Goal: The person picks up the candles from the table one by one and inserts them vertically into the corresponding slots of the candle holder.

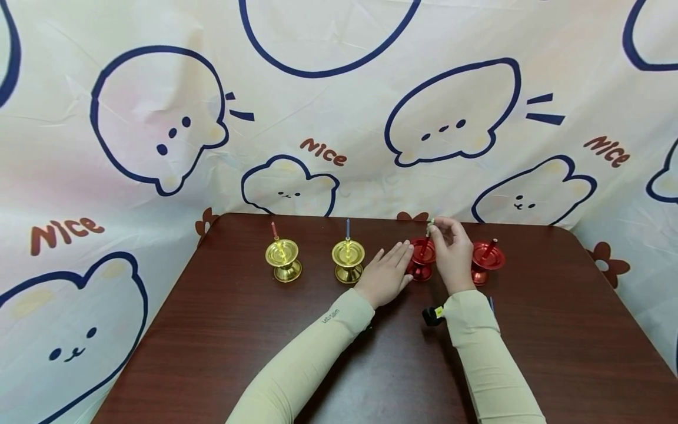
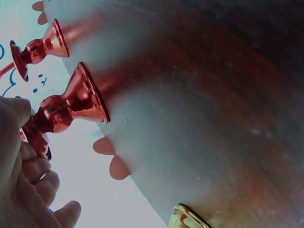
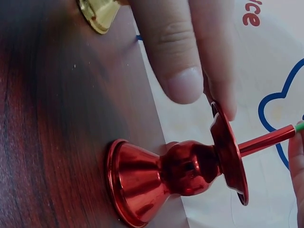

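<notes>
My right hand (image 1: 452,250) pinches a thin green candle (image 3: 299,127) at the top of the red tube (image 3: 268,141) of a red metal candle holder (image 1: 421,271). The candle's lower end meets the tube's mouth in the right wrist view. Flat and nearly straight, the fingers of my left hand (image 1: 385,275) touch the left side of that holder's dish (image 3: 229,154); its thumb is lower, close to the stem. The holder stands upright on the table. To its right is a second red candle holder (image 1: 488,257), partly hidden by my right hand, with no candle showing in its tube.
Two gold candle holders stand to the left, one (image 1: 288,271) bearing a red candle (image 1: 274,229), the other (image 1: 348,273) a blue candle (image 1: 348,228). A blue stick (image 1: 491,304) shows beside my right sleeve. A printed cloth (image 1: 365,182) hangs behind the brown table (image 1: 212,330).
</notes>
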Demonstrator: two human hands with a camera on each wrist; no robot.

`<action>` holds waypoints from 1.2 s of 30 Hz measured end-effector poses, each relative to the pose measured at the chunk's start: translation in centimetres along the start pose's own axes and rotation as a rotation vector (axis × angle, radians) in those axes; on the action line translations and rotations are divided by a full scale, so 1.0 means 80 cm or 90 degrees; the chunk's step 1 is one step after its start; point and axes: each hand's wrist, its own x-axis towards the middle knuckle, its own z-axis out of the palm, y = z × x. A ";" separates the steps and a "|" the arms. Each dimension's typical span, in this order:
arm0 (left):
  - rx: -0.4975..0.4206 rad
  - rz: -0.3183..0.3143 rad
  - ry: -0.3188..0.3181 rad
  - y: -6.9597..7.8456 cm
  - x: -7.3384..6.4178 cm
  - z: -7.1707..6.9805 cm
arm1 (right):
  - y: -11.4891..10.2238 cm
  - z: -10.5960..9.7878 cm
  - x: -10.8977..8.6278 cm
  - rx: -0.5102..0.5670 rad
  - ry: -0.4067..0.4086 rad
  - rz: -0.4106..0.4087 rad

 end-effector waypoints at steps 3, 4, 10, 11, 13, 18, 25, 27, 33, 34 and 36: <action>0.000 0.001 -0.003 0.000 0.000 0.000 | -0.010 -0.001 -0.003 0.037 0.001 0.013; -0.001 0.001 -0.004 0.000 0.000 0.000 | -0.015 -0.001 -0.004 0.045 0.001 0.017; -0.006 0.004 -0.007 0.000 0.001 -0.001 | -0.007 -0.002 -0.002 0.044 0.003 0.044; -0.006 0.005 -0.005 0.000 0.001 -0.001 | -0.003 -0.003 -0.001 0.044 0.004 0.048; -0.004 0.006 -0.005 0.000 0.002 -0.001 | -0.003 -0.004 0.000 0.050 0.005 0.052; 0.008 0.004 -0.004 -0.001 0.002 0.000 | -0.004 -0.009 0.000 0.077 0.001 0.069; -0.006 0.002 -0.008 0.000 0.002 0.001 | -0.011 -0.026 -0.010 0.023 -0.010 0.059; -0.013 0.002 -0.010 0.000 0.002 0.001 | -0.012 -0.032 -0.014 0.001 -0.013 0.046; -0.031 0.002 -0.014 -0.002 0.002 0.000 | -0.010 -0.050 -0.027 -0.090 -0.012 0.028; -0.035 0.003 -0.012 -0.002 0.002 0.000 | -0.011 -0.053 -0.028 -0.104 -0.010 0.026; -0.040 0.004 -0.010 -0.002 0.002 0.000 | -0.010 -0.060 -0.032 -0.137 -0.002 0.017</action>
